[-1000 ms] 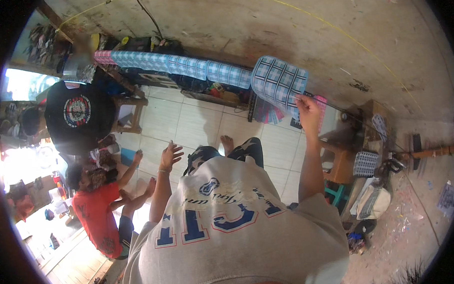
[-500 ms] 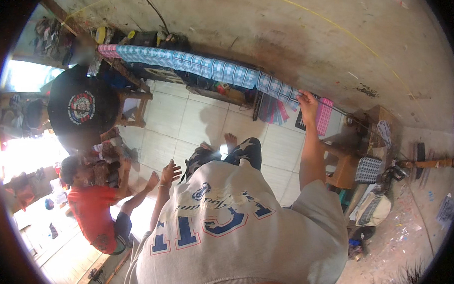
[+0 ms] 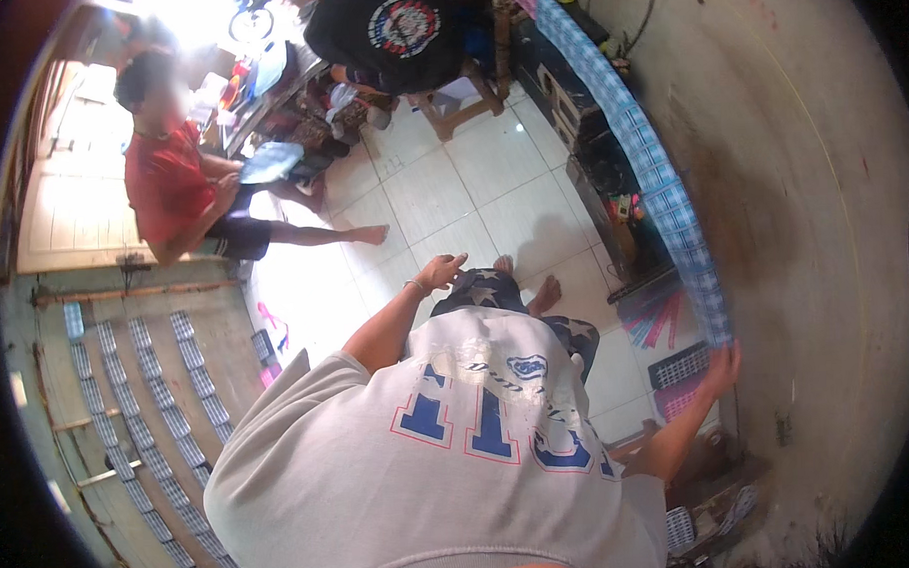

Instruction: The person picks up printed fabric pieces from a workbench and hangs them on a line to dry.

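A long row of blue plaid fabric pieces [image 3: 646, 167], pink at its far end, hangs along the right wall. My right hand [image 3: 723, 368] is at the near end of the row, fingers closed on the last blue piece. My left hand [image 3: 442, 270] is held out above my patterned dark trousers [image 3: 485, 293], fingers apart and holding nothing. Below the row, near my right hand, lie a black checked piece [image 3: 678, 366] and a pink piece [image 3: 676, 401].
A person in red [image 3: 166, 184] sits at the left holding a light blue piece [image 3: 270, 162]. Another in black [image 3: 376, 31] is by a wooden stool [image 3: 443, 109]. Tiled floor [image 3: 471, 173] lies between us. Rows of small checked pieces [image 3: 144, 415] line the left wall.
The view has turned leftward. The bulky piece at the near end, earlier raised, now lies narrow in line with the row, my right hand still on it. The red-clad person's blue piece is higher.
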Motion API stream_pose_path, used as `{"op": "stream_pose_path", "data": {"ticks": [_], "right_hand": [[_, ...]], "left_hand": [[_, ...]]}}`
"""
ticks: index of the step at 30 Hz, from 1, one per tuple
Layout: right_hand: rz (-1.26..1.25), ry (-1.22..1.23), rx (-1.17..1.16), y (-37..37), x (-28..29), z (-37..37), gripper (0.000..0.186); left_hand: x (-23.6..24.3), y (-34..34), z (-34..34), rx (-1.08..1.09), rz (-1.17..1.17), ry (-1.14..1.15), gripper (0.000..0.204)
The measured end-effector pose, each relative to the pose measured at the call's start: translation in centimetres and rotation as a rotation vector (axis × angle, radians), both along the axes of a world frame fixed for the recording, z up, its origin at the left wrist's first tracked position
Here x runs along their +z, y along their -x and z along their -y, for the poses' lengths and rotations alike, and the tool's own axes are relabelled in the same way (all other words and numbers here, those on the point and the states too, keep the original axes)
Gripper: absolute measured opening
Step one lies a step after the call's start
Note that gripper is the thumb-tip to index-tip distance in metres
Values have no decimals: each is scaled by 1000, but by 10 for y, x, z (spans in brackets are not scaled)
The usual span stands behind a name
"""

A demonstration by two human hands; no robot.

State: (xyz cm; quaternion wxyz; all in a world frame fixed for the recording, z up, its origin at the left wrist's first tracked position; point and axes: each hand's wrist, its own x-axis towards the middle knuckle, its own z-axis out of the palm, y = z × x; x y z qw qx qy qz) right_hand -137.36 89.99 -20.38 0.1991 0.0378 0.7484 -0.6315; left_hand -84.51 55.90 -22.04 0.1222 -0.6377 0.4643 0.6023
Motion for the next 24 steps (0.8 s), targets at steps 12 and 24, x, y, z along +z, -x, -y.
{"op": "stream_pose_path", "data": {"ticks": [12,24], "right_hand": [[-996,-1419,-134,-88,-88,-42,42],[289,-681,1329,-272,-151,289,14]], "left_hand": [[-50,-72,-41,48,0,62,61],[-53,-210,-108,943,-141,198,55]]}}
